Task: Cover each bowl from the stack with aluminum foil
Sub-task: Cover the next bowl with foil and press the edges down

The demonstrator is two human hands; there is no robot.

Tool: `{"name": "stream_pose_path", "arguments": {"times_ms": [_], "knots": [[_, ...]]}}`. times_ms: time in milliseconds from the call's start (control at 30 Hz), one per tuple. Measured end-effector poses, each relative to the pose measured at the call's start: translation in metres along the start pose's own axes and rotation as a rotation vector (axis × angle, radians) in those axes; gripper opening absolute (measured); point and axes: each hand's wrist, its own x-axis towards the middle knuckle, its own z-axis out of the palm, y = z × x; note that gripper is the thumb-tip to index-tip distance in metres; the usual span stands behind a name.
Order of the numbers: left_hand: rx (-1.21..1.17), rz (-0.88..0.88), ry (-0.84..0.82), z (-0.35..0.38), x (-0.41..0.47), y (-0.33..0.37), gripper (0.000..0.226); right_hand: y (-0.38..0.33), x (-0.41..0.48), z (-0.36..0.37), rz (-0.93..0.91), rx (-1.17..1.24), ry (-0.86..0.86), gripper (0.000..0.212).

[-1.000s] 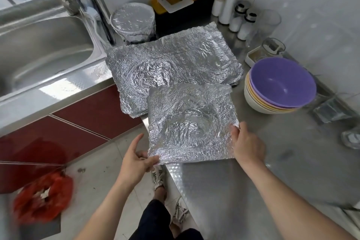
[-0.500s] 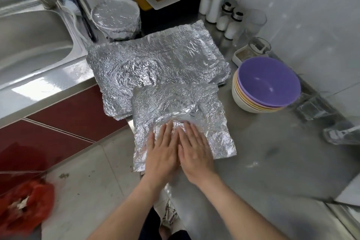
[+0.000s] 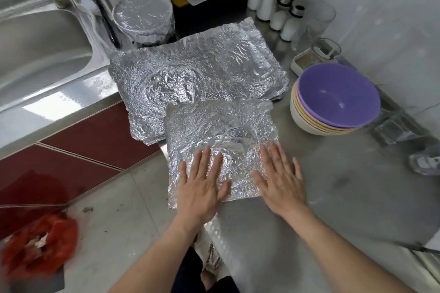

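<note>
Foil sheet (image 3: 221, 131) beside the bowl stack (image 3: 333, 112) gets smoothed — left hand (image 3: 202, 188) and right hand (image 3: 278, 178) flat, grip empty — next, likely, fetch a bowl.

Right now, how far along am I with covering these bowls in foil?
Done: one foil-covered bowl sits by the sink. In hand: left hand and right hand press flat on a foil sheet. Left: the bowl stack, purple on top, is uncovered.

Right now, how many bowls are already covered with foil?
1: the foil-covered bowl at the back beside the sink. The stack of bowls on the right is uncovered; others may be hidden under the covered one.
</note>
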Motion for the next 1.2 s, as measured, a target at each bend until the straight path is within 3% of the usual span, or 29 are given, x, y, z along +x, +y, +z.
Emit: {"name": "stream_pose_path", "arguments": {"times_ms": [233,300,400,467,533,633,800,1000,1200], "knots": [[-0.099,0.053,-0.099,-0.022,-0.01,-0.008,0.064,0.006,0.007,-0.009,-0.039,-0.02,-0.069,0.067],[-0.189,0.049,0.0,-0.029,-0.021,-0.012,0.064,0.014,0.013,-0.021,-0.069,-0.042,-0.12,0.064],[-0.47,-0.25,0.316,-0.035,-0.036,-0.028,0.053,0.01,0.018,-0.04,-0.104,-0.072,-0.154,0.068],[-0.727,-0.533,0.335,-0.037,-0.042,-0.037,0.047,-0.013,0.015,-0.046,-0.137,-0.008,-0.132,0.07],[-0.92,-0.669,0.245,-0.038,-0.047,-0.033,0.045,-0.047,0.008,-0.042,-0.186,0.064,-0.113,0.064],[-0.946,-0.565,0.266,-0.037,-0.053,-0.018,0.033,-0.089,-0.006,-0.021,-0.182,0.097,-0.187,0.064],[-1.02,-0.459,0.255,-0.028,-0.049,-0.029,0.034,-0.1,-0.014,-0.002,-0.13,0.053,-0.221,0.066],[-1.083,-0.49,0.094,-0.033,-0.04,-0.039,0.027,-0.1,-0.014,-0.003,-0.123,0.0,-0.241,0.067],[-0.964,-0.453,0.131,-0.042,-0.048,-0.041,0.037,-0.102,-0.012,-0.007,-0.126,-0.002,-0.266,0.068]]}}
